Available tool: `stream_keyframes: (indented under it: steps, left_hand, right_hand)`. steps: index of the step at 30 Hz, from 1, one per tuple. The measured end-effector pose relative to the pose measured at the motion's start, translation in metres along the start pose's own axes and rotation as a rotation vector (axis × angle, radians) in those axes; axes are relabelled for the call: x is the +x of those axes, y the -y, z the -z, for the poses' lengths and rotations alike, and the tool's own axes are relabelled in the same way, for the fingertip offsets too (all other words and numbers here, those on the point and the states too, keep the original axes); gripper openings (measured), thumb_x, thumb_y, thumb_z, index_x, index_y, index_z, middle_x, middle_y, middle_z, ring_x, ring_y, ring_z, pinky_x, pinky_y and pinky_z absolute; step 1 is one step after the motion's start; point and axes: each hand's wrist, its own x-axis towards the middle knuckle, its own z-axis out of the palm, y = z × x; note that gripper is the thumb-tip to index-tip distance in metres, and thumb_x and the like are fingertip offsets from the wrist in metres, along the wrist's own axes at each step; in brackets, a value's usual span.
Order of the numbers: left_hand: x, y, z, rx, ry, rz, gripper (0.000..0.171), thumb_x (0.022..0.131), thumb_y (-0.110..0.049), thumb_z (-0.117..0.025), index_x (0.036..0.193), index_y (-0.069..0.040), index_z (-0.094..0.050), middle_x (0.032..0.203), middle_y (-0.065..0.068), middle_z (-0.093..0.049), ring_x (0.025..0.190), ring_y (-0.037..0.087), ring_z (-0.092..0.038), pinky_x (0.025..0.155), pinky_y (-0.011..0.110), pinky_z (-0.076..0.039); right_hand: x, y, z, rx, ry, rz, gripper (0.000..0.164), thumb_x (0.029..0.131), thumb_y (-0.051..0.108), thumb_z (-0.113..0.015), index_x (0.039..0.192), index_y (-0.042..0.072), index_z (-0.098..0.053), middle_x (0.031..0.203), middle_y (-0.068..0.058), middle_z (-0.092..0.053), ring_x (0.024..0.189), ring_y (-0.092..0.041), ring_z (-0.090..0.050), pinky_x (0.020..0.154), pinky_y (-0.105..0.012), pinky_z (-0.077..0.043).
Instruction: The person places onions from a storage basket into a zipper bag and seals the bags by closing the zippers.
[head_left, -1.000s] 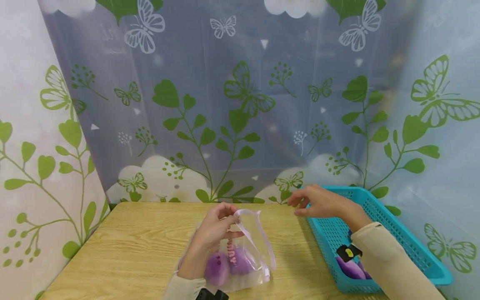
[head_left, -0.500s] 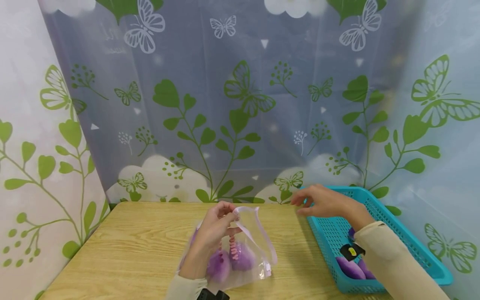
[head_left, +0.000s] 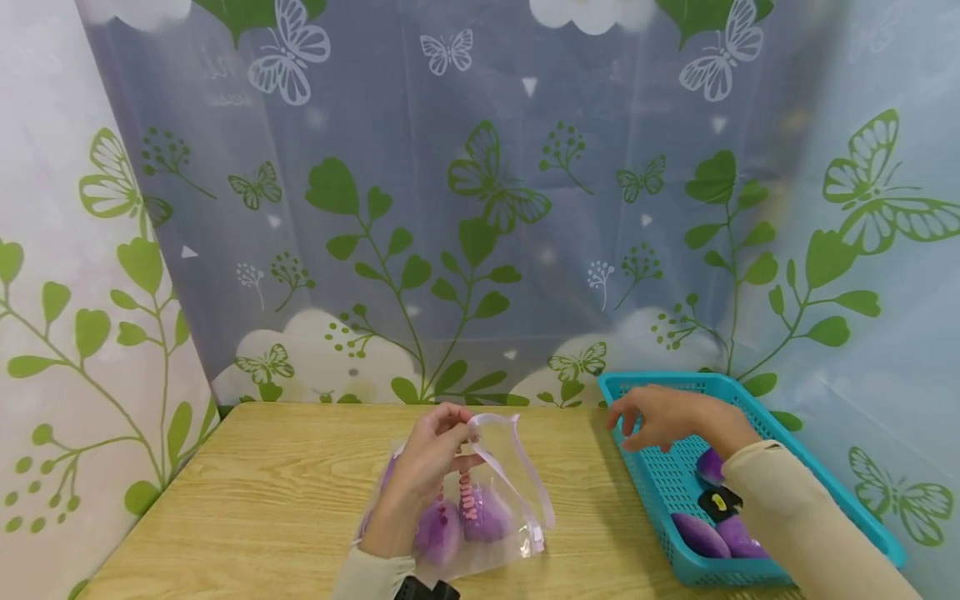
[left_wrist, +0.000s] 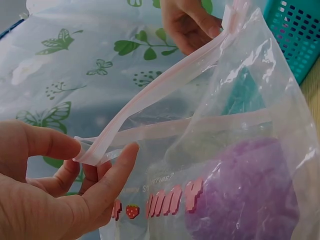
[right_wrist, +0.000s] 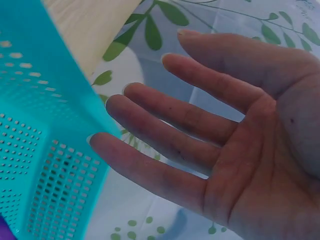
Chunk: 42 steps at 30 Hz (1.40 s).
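My left hand (head_left: 431, 454) pinches the top edge of a clear zip bag (head_left: 517, 500), which has a pink zip strip and pink lettering. In the left wrist view the mouth of the bag (left_wrist: 165, 85) gapes, with thumb and fingers at one corner of the strip. Rounded purple things (head_left: 486, 512) lie inside the bag; their exact kind is unclear through the plastic. My right hand (head_left: 663, 421) hangs over the left side of a turquoise basket (head_left: 660, 467), holding nothing. Its fingers (right_wrist: 165, 130) are relaxed and spread in the right wrist view.
Several purple things, among them an elongated one (head_left: 701, 535), lie in the basket's near end, partly hidden by the right sleeve (head_left: 795, 508). The wooden table (head_left: 247, 483) ends at a patterned curtain (head_left: 480, 275) at the back and sides.
My right hand has moved right and slightly down, from the basket's left rim to over the basket. My left hand keeps its pinch; the bag shifted slightly earlier.
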Motion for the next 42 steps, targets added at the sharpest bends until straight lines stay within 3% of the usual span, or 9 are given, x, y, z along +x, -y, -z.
stream_keyframes:
  steps: [7, 13, 18, 25, 32, 42]
  left_hand:
    - [0.002, 0.004, 0.001, 0.006, 0.015, -0.008, 0.013, 0.098, 0.000, -0.057, 0.109, 0.006, -0.055, 0.091, 0.004, -0.054, 0.088, 0.017, -0.057, 0.080, 0.035, -0.066]
    - [0.002, 0.005, -0.001, 0.004, 0.001, -0.023, 0.004, 0.099, -0.001, -0.058, 0.103, 0.000, -0.057, 0.092, 0.004, -0.054, 0.087, 0.018, -0.057, 0.081, 0.034, -0.065]
    - [0.003, 0.005, -0.001, 0.020, -0.034, -0.036, 0.010, 0.096, 0.000, -0.059, 0.096, -0.009, -0.058, 0.092, 0.003, -0.054, 0.091, 0.018, -0.058, 0.082, 0.036, -0.065]
    - [0.004, 0.006, -0.002, 0.050, -0.062, -0.087, 0.011, 0.096, 0.002, -0.060, 0.095, -0.009, -0.058, 0.092, 0.004, -0.055, 0.092, 0.019, -0.059, 0.082, 0.036, -0.065]
    - [0.006, 0.006, -0.003, 0.033, -0.045, -0.063, 0.008, 0.095, 0.002, -0.060, 0.099, -0.004, -0.058, 0.093, 0.003, -0.055, 0.091, 0.019, -0.059, 0.082, 0.037, -0.065]
    - [0.006, 0.007, -0.001, 0.026, -0.039, -0.038, 0.014, 0.098, 0.000, -0.061, 0.093, -0.013, -0.060, 0.096, 0.005, -0.056, 0.094, 0.021, -0.060, 0.081, 0.034, -0.065]
  right_hand:
    - [0.000, -0.016, 0.000, 0.012, 0.018, 0.009, 0.030, 0.094, 0.018, -0.074, 0.124, 0.012, -0.068, 0.116, -0.013, -0.071, 0.090, -0.015, -0.069, 0.060, -0.033, -0.062]
    - [-0.001, -0.029, 0.001, 0.039, 0.027, -0.012, 0.031, 0.094, 0.015, -0.072, 0.124, 0.010, -0.067, 0.116, -0.015, -0.071, 0.097, -0.019, -0.069, 0.060, -0.033, -0.063]
    - [-0.003, -0.043, 0.003, 0.051, 0.005, -0.052, 0.035, 0.094, 0.014, -0.073, 0.127, 0.007, -0.066, 0.114, -0.013, -0.071, 0.099, -0.022, -0.068, 0.062, -0.035, -0.064]
    - [-0.007, -0.073, 0.006, 0.029, -0.051, -0.084, 0.032, 0.091, 0.013, -0.074, 0.121, 0.005, -0.067, 0.113, -0.019, -0.071, 0.102, -0.030, -0.069, 0.059, -0.038, -0.064]
    - [-0.012, -0.109, 0.003, 0.031, -0.126, -0.164, 0.028, 0.091, 0.011, -0.073, 0.117, 0.001, -0.067, 0.116, -0.027, -0.069, 0.104, -0.040, -0.068, 0.062, -0.045, -0.064]
    - [-0.019, -0.145, -0.002, 0.023, -0.181, -0.297, 0.029, 0.089, 0.013, -0.073, 0.115, 0.000, -0.068, 0.117, -0.031, -0.064, 0.100, -0.040, -0.066, 0.064, -0.050, -0.061]
